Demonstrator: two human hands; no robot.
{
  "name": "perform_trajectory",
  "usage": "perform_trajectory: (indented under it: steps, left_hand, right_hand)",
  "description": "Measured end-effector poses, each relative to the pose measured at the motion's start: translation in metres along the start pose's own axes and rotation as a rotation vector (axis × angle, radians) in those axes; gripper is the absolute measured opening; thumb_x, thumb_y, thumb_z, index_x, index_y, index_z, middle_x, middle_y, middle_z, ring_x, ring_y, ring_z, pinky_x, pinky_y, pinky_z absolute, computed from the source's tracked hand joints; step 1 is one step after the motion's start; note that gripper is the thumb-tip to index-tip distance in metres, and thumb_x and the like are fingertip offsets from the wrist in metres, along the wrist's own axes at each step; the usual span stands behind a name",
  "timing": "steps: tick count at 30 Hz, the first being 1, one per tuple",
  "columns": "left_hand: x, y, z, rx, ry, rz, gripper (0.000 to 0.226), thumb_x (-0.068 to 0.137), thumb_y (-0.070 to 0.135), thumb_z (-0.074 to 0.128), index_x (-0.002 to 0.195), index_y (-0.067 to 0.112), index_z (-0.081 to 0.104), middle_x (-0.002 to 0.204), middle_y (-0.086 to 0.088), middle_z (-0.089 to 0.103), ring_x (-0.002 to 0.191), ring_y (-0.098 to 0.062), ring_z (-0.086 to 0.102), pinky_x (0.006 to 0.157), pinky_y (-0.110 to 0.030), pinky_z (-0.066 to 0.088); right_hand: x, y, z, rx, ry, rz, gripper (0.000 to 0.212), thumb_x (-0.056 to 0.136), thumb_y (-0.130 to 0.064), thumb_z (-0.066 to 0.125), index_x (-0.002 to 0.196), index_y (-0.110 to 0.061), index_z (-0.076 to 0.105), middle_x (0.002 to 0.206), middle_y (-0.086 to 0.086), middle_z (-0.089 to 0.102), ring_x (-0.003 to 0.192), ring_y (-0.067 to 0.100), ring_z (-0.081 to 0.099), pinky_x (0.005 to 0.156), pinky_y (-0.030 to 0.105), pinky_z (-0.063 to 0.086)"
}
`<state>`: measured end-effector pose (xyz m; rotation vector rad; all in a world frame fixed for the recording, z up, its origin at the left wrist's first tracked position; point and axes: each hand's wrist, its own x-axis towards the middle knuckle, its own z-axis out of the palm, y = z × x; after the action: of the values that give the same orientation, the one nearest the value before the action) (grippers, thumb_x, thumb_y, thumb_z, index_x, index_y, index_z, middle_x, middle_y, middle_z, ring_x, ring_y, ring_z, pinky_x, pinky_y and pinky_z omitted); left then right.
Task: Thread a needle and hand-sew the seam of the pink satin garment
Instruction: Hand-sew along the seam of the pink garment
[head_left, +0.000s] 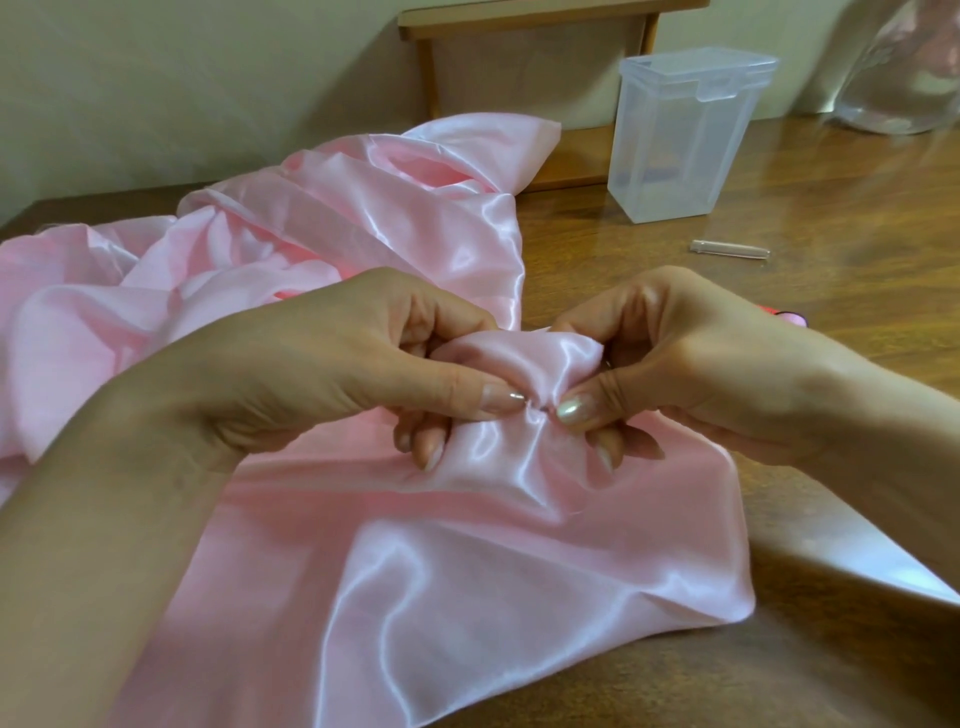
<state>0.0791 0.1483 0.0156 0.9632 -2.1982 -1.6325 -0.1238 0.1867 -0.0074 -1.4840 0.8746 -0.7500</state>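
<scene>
Left hand (363, 358) and right hand (675, 353) each pinch a bunched-up fold of the pink satin garment (467, 597), thumbs almost meeting at a little pucker right between them. Crease runs near-to-far there, so neither hand's closer. Can't make out a needle. Rest of the satin sprawls far-left over the tabletop (779, 218).

One head-worn wide-angle view — looking forward and down, close above the table (831, 208) — no second view.
</scene>
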Motion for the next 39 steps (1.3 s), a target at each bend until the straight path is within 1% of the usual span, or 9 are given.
perform_trajectory:
  steps: [8,13,17,25,29,32,35,37,39]
  left_hand:
    - [-0.001,-0.001,-0.001,-0.022,-0.02,0.014,0.014,0.062,0.018,0.08,0.071,0.01,0.072,0.052,0.0,0.057,0.039,-0.006,0.054,0.042,-0.013,0.041]
    - [0.001,-0.003,-0.001,-0.056,0.003,0.022,0.03,0.062,0.025,0.073,0.076,-0.001,0.067,0.053,-0.003,0.057,0.039,-0.005,0.055,0.042,-0.013,0.042]
    - [0.001,-0.002,0.001,-0.063,-0.004,0.032,0.02,0.061,0.012,0.08,0.075,0.002,0.07,0.053,0.0,0.058,0.039,-0.004,0.054,0.041,-0.012,0.042]
    - [0.0,-0.002,-0.002,-0.072,0.026,0.035,0.019,0.061,0.026,0.073,0.072,0.011,0.073,0.053,0.0,0.057,0.039,-0.005,0.055,0.042,-0.012,0.043]
    - [-0.001,0.0,-0.001,-0.056,-0.008,0.051,0.008,0.06,0.017,0.077,0.067,0.017,0.074,0.051,0.002,0.057,0.039,-0.004,0.054,0.041,-0.012,0.042]
    - [0.0,0.0,0.0,-0.089,0.003,0.047,0.02,0.055,0.015,0.075,0.073,0.007,0.073,0.051,0.001,0.058,0.038,-0.005,0.054,0.04,-0.012,0.042]
    - [0.0,0.0,0.0,-0.066,-0.012,0.036,0.02,0.055,0.017,0.074,0.072,0.008,0.072,0.051,0.0,0.057,0.038,-0.005,0.054,0.039,-0.013,0.042]
    - [0.001,-0.001,-0.002,0.015,-0.012,0.04,0.018,0.06,0.007,0.082,0.072,0.003,0.07,0.052,0.002,0.057,0.04,-0.003,0.054,0.041,-0.012,0.042]
    - [0.003,-0.004,-0.004,0.212,0.069,0.033,0.021,0.064,0.018,0.073,0.07,-0.001,0.065,0.052,0.005,0.054,0.041,0.0,0.051,0.042,-0.01,0.039]
  right_hand:
    - [0.003,0.005,-0.001,-0.201,0.113,0.006,0.015,0.077,0.016,0.061,0.077,0.002,0.066,0.063,0.004,0.065,0.059,0.015,0.062,0.06,0.029,0.053]
    - [0.003,0.002,0.004,-0.126,0.112,-0.027,0.01,0.069,0.015,0.068,0.068,0.006,0.065,0.055,0.006,0.062,0.049,0.014,0.06,0.05,0.026,0.052]
    - [0.001,0.001,0.009,0.069,0.127,-0.084,0.009,0.059,0.006,0.066,0.054,-0.002,0.065,0.046,0.009,0.055,0.037,0.015,0.055,0.036,0.02,0.041]
    - [0.003,0.003,0.008,0.158,0.084,-0.123,0.014,0.06,0.008,0.067,0.06,-0.007,0.065,0.049,0.009,0.057,0.037,0.016,0.055,0.037,0.02,0.043]
    - [0.003,0.004,0.003,0.177,0.02,-0.117,0.013,0.061,0.005,0.068,0.064,-0.007,0.067,0.049,0.011,0.058,0.039,0.017,0.057,0.041,0.021,0.047]
    - [0.003,0.003,0.001,0.2,-0.029,-0.111,0.011,0.064,0.005,0.067,0.068,-0.005,0.065,0.049,0.011,0.059,0.039,0.017,0.058,0.041,0.021,0.047]
    - [0.006,0.007,-0.003,-0.062,0.027,-0.13,0.015,0.073,0.014,0.067,0.081,0.002,0.063,0.058,0.001,0.063,0.052,0.013,0.062,0.051,0.024,0.051]
    - [0.009,0.009,-0.003,-0.241,0.09,-0.142,0.017,0.079,0.012,0.065,0.083,-0.004,0.063,0.064,-0.005,0.064,0.061,0.011,0.063,0.06,0.027,0.053]
    - [0.012,0.01,-0.003,-0.325,0.125,-0.138,0.021,0.079,0.007,0.068,0.08,-0.014,0.063,0.066,-0.008,0.065,0.063,0.008,0.063,0.064,0.026,0.053]
